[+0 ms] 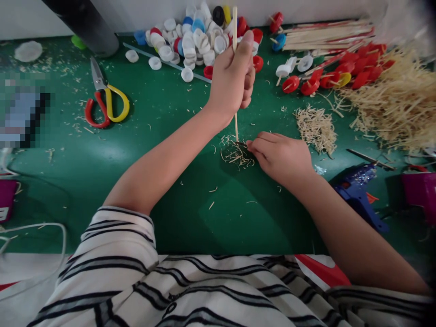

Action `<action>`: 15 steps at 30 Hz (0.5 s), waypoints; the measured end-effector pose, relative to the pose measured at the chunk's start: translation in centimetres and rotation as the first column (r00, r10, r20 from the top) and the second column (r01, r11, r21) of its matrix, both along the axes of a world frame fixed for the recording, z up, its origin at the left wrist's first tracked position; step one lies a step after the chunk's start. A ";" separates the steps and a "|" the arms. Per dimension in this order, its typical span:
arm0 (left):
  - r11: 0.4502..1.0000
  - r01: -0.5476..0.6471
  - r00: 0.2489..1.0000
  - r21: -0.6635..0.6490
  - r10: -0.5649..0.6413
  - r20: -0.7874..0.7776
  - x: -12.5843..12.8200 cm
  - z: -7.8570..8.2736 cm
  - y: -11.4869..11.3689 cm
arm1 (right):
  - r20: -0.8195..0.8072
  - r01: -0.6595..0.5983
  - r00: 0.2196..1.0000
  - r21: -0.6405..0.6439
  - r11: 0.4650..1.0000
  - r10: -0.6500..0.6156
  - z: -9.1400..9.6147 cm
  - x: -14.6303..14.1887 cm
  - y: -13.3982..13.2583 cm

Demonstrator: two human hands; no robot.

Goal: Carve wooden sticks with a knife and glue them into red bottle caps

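My left hand point(235, 75) is closed round a thin wooden stick point(235, 27), which stands nearly upright with its lower end at the table. Around that end lies a small heap of curled wood shavings point(236, 156). My right hand point(282, 156) rests low over the table, thumb and fingers pinched together right beside the stick's tip. A small dark piece shows at its fingertips, too little to name. To the right of it sits a pile of short pale shavings point(316, 129). Many plastic bottle caps point(190, 43) lie beyond my left hand.
Scissors point(105, 97) lie at left, near a dark cylinder point(88, 22). On the right are a blue glue gun point(357, 190), red caps point(357, 63), a bundle of sticks point(323, 36) and a large heap of pale strands point(398, 100). A white cable point(41, 225) runs at lower left.
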State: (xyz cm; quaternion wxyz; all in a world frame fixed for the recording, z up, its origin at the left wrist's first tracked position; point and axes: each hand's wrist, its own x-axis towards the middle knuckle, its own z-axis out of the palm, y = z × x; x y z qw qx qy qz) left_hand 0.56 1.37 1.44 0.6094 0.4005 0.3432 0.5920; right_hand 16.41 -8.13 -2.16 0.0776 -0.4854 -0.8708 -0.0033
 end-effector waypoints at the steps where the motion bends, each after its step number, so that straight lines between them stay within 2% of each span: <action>1: 1.000 0.005 1.000 0.001 -0.005 -0.009 0.0 0.0 0.0 | -0.001 0.001 1.000 0.007 1.000 -0.001 -0.1 0.1 0.1; 5: 1.000 -0.018 0.999 0.005 0.018 0.030 0.1 -0.7 0.5 | -0.009 -0.015 1.000 0.017 1.000 0.015 -0.4 0.1 0.4; 9: 1.000 -0.016 0.999 0.024 0.015 0.037 0.2 -1.5 1.4 | -0.029 -0.021 0.999 -0.067 0.998 0.019 0.2 0.1 0.6; 15: 1.000 -0.022 1.000 0.021 0.022 0.001 -0.1 -1.2 0.9 | -0.047 -0.019 0.999 -0.134 0.991 0.013 0.8 0.3 0.8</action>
